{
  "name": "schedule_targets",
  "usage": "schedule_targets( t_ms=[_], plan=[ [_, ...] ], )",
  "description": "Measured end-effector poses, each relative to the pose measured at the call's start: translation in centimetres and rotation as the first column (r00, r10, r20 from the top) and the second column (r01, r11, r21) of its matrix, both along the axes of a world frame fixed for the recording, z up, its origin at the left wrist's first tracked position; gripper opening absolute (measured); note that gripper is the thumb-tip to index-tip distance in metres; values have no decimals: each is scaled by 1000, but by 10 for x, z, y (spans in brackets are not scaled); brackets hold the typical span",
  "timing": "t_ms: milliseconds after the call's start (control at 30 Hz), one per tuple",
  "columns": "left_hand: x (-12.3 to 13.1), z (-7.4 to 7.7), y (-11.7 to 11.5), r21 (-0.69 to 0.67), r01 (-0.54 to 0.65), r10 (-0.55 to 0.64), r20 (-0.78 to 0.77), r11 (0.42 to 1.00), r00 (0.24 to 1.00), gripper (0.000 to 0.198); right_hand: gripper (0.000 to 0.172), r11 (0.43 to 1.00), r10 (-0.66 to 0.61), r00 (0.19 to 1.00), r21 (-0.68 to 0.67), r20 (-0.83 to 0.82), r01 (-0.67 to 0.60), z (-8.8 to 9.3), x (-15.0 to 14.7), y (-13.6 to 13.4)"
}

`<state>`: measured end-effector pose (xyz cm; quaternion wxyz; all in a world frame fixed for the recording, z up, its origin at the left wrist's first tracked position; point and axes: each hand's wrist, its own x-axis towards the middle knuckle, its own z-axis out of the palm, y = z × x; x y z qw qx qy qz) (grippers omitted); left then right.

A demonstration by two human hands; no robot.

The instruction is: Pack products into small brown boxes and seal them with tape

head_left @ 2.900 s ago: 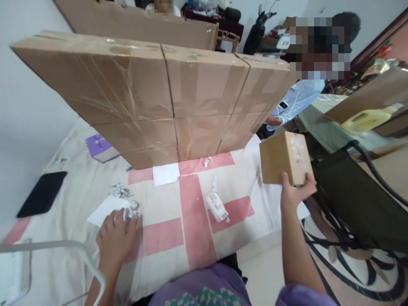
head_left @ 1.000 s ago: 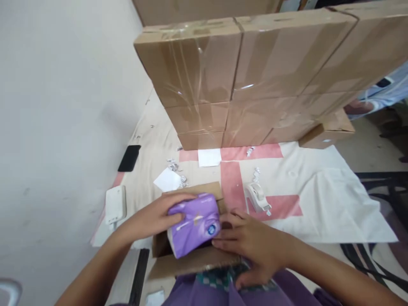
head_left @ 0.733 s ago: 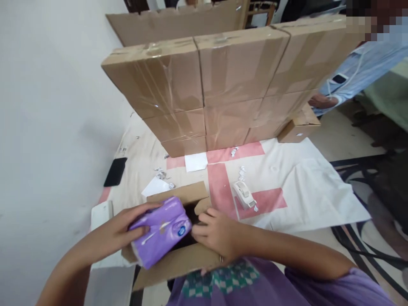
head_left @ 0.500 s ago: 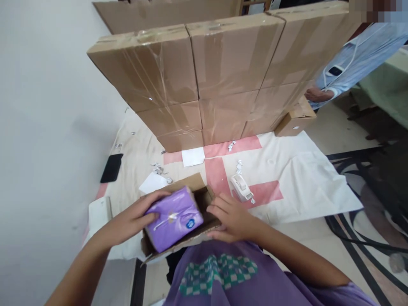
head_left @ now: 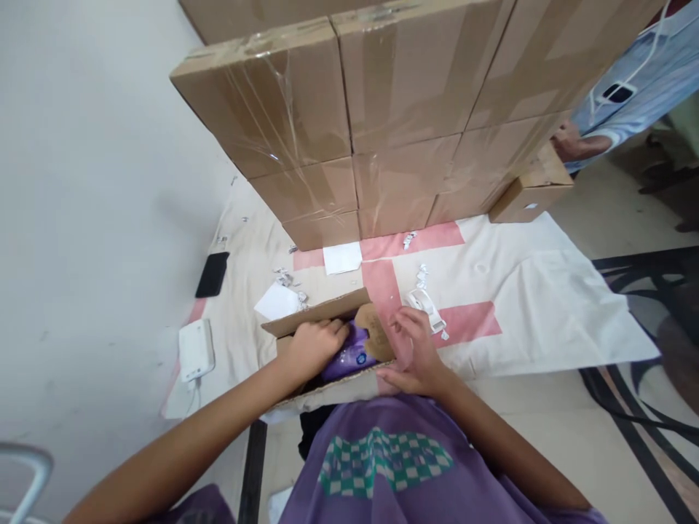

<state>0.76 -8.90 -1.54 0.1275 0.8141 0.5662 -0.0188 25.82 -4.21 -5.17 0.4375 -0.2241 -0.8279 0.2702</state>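
Note:
An open cardboard box (head_left: 328, 393) sits on the cloth right in front of me, its back flap (head_left: 317, 311) raised. Inside lies a purple plastic-wrapped pack (head_left: 349, 356), partly covered by my left hand (head_left: 317, 348). That hand reaches down into the box, fingers curled over the pack; its fingertips are hidden. At the box's right end a brown end flap (head_left: 374, 333) leans over the pack. My right hand (head_left: 415, 353) is beside this end, fingers apart and holding nothing, the thumb close to the front rim.
Taped cartons (head_left: 404, 87) form a wall behind. A white tape dispenser (head_left: 429, 309), paper slips (head_left: 342, 258), a black phone (head_left: 212, 274) and a white power bank (head_left: 196, 349) lie on the cloth. At right, another person's hand (head_left: 573, 142) is by a small box (head_left: 532, 189).
The purple pack has gone down from the box's top into it, with my left hand following. My right hand has shifted off the box's inside to its right end. The view has tilted slightly.

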Motion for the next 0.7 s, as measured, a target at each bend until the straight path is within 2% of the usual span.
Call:
schedule_targets(
  t_ms=[33, 67, 100, 133, 167, 200, 233, 267, 333, 367, 400, 433, 500, 533, 600, 667, 700],
  plan=[
    [0, -3, -1, 119, -46, 36, 81, 992, 996, 23, 87, 997, 44, 999, -59, 26, -42, -4, 1, 0],
    [-2, -5, -4, 277, -156, 103, 195, 948, 975, 19, 88, 990, 102, 992, -105, 71, -94, -7, 2, 0],
    [-7, -7, -7, 421, -326, 190, 334, 846, 923, 16, 84, 980, 157, 980, -139, 126, -139, -10, 2, -1],
    [-14, -9, -11, 498, -514, 273, 478, 699, 835, 16, 78, 973, 190, 966, -168, 173, -161, -12, 1, -1],
    [-22, -11, -17, 484, -669, 345, 599, 564, 723, 18, 74, 970, 186, 963, -190, 194, -150, -15, 0, -2],
    [-31, -13, -25, 401, -774, 409, 678, 491, 611, 22, 73, 971, 150, 970, -211, 189, -109, -17, -2, -3],
    [-39, -15, -34, 279, -832, 457, 730, 480, 508, 26, 77, 970, 94, 980, -237, 173, -51, -18, -5, -4],
    [-47, -16, -44, 139, -845, 479, 771, 516, 420, 28, 84, 963, 30, 987, -270, 159, 14, -20, -9, -5],
    [-54, -12, -66, -87, -776, 469, 836, 625, 284, 36, 96, 931, -88, 985, -339, 149, 134, -22, -18, -9],
    [-51, -9, -77, -143, -715, 456, 849, 684, 267, 42, 98, 912, -127, 981, -372, 150, 175, -22, -22, -11],
    [-44, -5, -87, -161, -647, 454, 833, 745, 316, 49, 97, 892, -151, 977, -404, 153, 202, -21, -26, -14],
    [-33, -2, -95, -172, -556, 463, 771, 813, 438, 57, 94, 877, -166, 974, -430, 152, 216, -21, -28, -16],
    [-6, -1, -104, -132, -346, 362, 525, 929, 770, 80, 85, 854, -195, 975, -470, 107, 223, -18, -24, -18],
    [7, -4, -105, -43, -280, 275, 376, 959, 885, 81, 77, 837, -230, 970, -494, 73, 235, -17, -17, -16],
    [21, -15, -101, 137, -217, 196, 151, 967, 969, 72, 54, 765, -361, 932, -556, 48, 325, -15, 7, -8],
    [14, -24, -90, 193, -147, 142, 39, 970, 989, 66, 37, 618, -491, 858, -634, 150, 465, -18, 37, 8],
    [5, -25, -83, 178, -120, 120, 12, 977, 993, 65, 38, 533, -496, 835, -675, 238, 509, -21, 52, 18]
  ],
)
